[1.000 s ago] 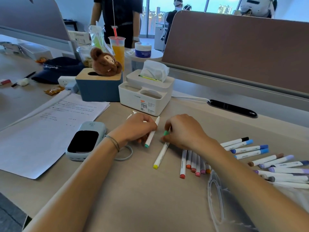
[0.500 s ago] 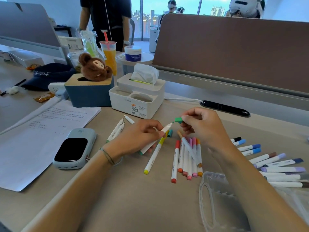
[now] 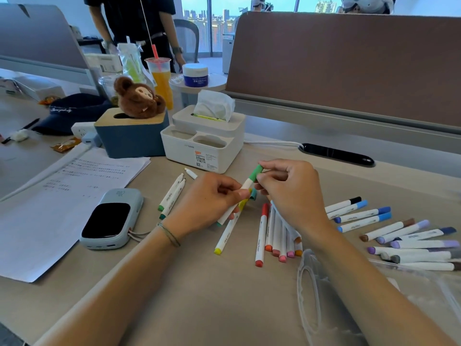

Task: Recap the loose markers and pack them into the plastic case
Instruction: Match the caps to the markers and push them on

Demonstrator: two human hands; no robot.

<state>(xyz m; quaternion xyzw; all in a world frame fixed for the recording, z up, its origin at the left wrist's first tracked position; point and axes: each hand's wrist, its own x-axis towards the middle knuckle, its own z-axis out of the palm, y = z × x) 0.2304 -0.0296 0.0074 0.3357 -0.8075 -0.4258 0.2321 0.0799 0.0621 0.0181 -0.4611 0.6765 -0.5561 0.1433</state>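
While the clear case lies under the right forearm, rows of markers spread below and right of both hands. Left hand grips a white marker; right hand pinches its green cap.

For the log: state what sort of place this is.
Most likely a shared office: a desk with a brown divider panel, printed papers, and city towers beyond a large window.
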